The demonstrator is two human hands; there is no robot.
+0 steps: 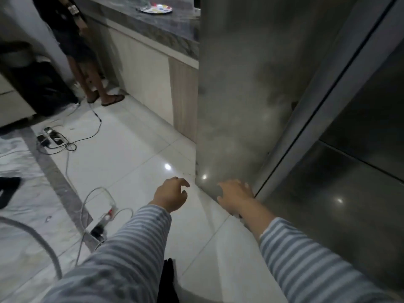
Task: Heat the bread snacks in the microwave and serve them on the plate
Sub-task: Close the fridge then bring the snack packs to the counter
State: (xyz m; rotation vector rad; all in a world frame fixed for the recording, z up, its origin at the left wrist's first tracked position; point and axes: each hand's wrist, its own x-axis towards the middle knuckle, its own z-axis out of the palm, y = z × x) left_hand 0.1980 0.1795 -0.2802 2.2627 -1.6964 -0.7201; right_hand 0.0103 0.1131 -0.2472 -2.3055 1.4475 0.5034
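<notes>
A tall steel refrigerator (251, 95) fills the right of the view, its brushed side panel facing the camera and its door seam running down toward the floor; beside it a stone counter (153, 29) stretches away over pale cabinet fronts, and white floor tiles (135, 154) spread below, strewn with cables and a power strip (102, 217); a second person's legs (91, 84) stand near the far end of the counter. The right hand (235, 194) rests on the refrigerator's lower door edge, fingers curled toward the seam, probably so as to pull the door open and fetch the snacks; whether it truly grips the edge I cannot tell, since the fingertips blur. The left hand (171, 193) hangs free over the tiles, fingers loosely curled and holding nothing, likely kept clear for the swinging door. The plate (156, 8), white with coloured patches, lies on the counter, well apart from both hands; no bread snacks and no microwave show here.
</notes>
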